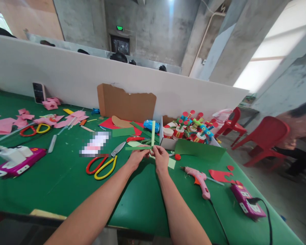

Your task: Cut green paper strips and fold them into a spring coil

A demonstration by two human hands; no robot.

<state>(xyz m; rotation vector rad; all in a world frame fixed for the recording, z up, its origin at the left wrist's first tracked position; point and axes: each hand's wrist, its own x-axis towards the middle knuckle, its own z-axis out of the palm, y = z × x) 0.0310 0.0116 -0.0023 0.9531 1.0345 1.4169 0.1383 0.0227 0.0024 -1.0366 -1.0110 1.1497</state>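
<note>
Both hands meet above the middle of the green table, fingers closed around paper strips. My left hand (138, 157) pinches a dark green paper strip (133, 148) that sticks out to the left. A pale green paper strip (153, 131) stands upright where the hands meet, and my right hand (161, 158) pinches it near its lower end. The two strips cross at the fingertips; how they join there is partly hidden. Scissors (114, 153) with red and yellow handles lie left of my left hand. Under the right hand is a pale green paper piece (171, 163).
A pink glue gun (199, 180) and a purple power strip (247, 200) with cords lie on the right. Behind stands a white box (167, 143) of colourful figures. Pink paper (2, 126), another power strip (21, 163) and scissors (28, 131) lie left. A person sits beyond red chairs (264, 137).
</note>
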